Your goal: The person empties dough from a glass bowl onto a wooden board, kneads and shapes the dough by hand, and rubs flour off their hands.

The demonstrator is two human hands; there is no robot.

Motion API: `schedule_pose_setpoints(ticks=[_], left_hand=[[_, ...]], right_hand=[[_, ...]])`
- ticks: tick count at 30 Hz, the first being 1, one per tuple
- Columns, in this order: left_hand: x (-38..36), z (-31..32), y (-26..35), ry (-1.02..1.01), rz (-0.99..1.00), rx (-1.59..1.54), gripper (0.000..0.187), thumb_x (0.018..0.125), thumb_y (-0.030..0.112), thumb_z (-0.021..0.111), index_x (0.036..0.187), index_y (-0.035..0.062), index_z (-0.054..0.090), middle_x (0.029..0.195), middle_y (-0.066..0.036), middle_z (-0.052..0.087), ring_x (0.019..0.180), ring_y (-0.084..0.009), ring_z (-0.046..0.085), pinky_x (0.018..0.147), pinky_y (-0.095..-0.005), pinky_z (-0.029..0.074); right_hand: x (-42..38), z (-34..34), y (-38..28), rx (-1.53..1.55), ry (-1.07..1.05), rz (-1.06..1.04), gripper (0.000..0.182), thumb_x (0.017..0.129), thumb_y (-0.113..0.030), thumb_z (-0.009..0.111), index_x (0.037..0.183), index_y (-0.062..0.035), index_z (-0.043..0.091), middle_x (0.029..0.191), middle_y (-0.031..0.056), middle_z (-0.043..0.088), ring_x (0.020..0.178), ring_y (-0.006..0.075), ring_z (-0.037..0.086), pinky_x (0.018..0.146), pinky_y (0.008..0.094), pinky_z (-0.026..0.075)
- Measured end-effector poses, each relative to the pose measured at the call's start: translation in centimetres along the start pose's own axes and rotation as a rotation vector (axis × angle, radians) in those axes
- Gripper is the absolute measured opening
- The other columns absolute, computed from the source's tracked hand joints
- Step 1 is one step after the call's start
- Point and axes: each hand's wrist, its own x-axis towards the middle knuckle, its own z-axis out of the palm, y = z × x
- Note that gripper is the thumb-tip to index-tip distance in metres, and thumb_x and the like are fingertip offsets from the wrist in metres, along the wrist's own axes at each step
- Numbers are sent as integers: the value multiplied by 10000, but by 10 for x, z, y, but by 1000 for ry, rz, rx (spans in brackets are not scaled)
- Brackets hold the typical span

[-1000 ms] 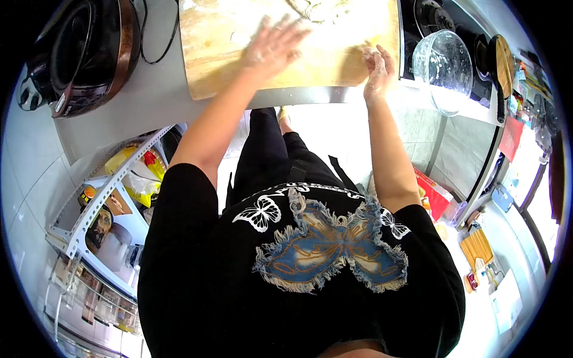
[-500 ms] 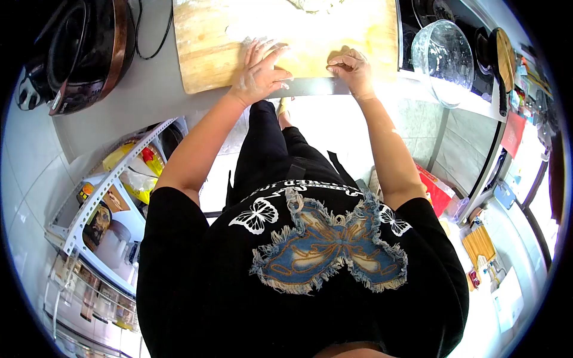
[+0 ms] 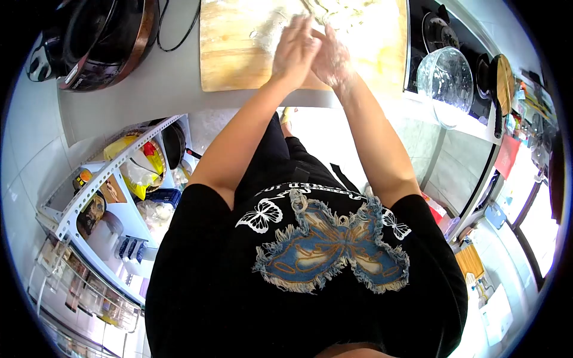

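Note:
Over the wooden board point(image 3: 236, 73), my left hand point(image 3: 295, 52) and my right hand point(image 3: 332, 61) meet palm to palm, smeared by motion. The left hand's fingers are stretched out and point away from me. My right hand, dusted with flour, looks open and flat against the left; its fingertips are blurred and partly hidden. I see nothing held between them. Beyond the fingers, pale dough-like pieces point(image 3: 349, 11) lie at the top edge of the view. Loose flour is scattered on the board.
A clear glass bowl point(image 3: 444, 83) stands right of the board, beside dark cookware point(image 3: 440, 31). On the counter's left is a black and copper-coloured appliance point(image 3: 113, 51) with a black cord point(image 3: 173, 49). Below the counter, a white shelf rack point(image 3: 128, 158) holds bags and packages.
Both hands have left the board's near edge and come together above it, moving inward and away from me. The view has shifted, so more of the shelf rack shows.

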Motion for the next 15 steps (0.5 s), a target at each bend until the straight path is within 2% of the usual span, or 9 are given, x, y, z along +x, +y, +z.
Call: schedule_pose_setpoints(ticks=[2, 4, 6, 7, 8, 9, 12, 14, 15], left_hand=[[7, 6, -4, -47, 92, 41, 723, 1041, 558, 225, 1545, 46, 304, 1557, -189, 374, 1442, -354, 345, 1242, -415, 135], [21, 12, 0, -61, 50, 100, 715, 1046, 543, 230, 1545, 37, 298, 1556, -198, 367, 1446, -368, 333, 1238, -417, 150], [31, 9, 9, -20, -38, -142, 747, 1041, 571, 226, 1542, 23, 298, 1563, -215, 346, 1459, -361, 305, 1235, -412, 150], [36, 6, 16, -36, -123, -246, 760, 1035, 587, 246, 1542, 24, 304, 1577, -196, 331, 1454, -350, 307, 1210, -416, 188], [38, 7, 19, -33, -127, -249, 760, 1035, 587, 246, 1542, 24, 304, 1577, -196, 331, 1454, -350, 307, 1210, -416, 188], [42, 11, 17, -13, -142, -426, 749, 1034, 583, 287, 1550, 39, 298, 1596, -200, 295, 1475, -364, 266, 1197, -405, 214], [52, -7, 36, -28, -416, -739, 761, 1022, 589, 374, 1569, 71, 268, 1608, -206, 268, 1501, -361, 216, 1186, -403, 238], [63, -3, 26, 140, -524, -1358, 770, 1028, 599, 259, 1547, 32, 297, 1602, -151, 307, 1464, -334, 282, 1203, -417, 194], [69, -6, 11, 101, -536, -1648, 747, 1018, 576, 336, 1561, 66, 280, 1613, -143, 292, 1487, -335, 242, 1217, -409, 165]], right_hand=[[4, 38, -13, -1, 9, 33, 640, 1033, -485, 448, 1383, 51, 473, 1324, 215, 559, 1219, 298, 540, 1075, 456, 425], [8, 68, -36, 15, 39, 105, 647, 1032, -504, 429, 1418, 16, 442, 1371, 217, 528, 1259, 316, 515, 1103, 470, 399], [16, 91, -44, 8, 51, 147, 631, 1033, -508, 420, 1416, -7, 435, 1371, 211, 516, 1253, 318, 505, 1094, 471, 391], [22, 90, -44, 6, 49, 131, 610, 1034, -504, 420, 1396, -13, 443, 1346, 203, 519, 1226, 311, 507, 1073, 464, 396], [30, 88, -43, 4, 50, 103, 590, 1035, -499, 421, 1376, -19, 452, 1322, 195, 522, 1199, 304, 509, 1051, 458, 400], [38, 84, -40, -2, 48, 68, 570, 1035, -495, 421, 1356, -25, 460, 1298, 187, 525, 1172, 298, 511, 1029, 451, 405], [58, 71, -26, -18, 38, -43, 512, 1038, -481, 423, 1297, -43, 486, 1226, 164, 534, 1091, 277, 518, 964, 432, 419], [71, 62, -20, -19, 21, -99, 476, 1040, -472, 424, 1257, -55, 503, 1178, 148, 541, 1038, 263, 522, 920, 419, 429], [76, 57, -17, -12, 4, -115, 459, 1041, -467, 424, 1238, -61, 512, 1153, 140, 544, 1011, 256, 524, 898, 412, 434]])
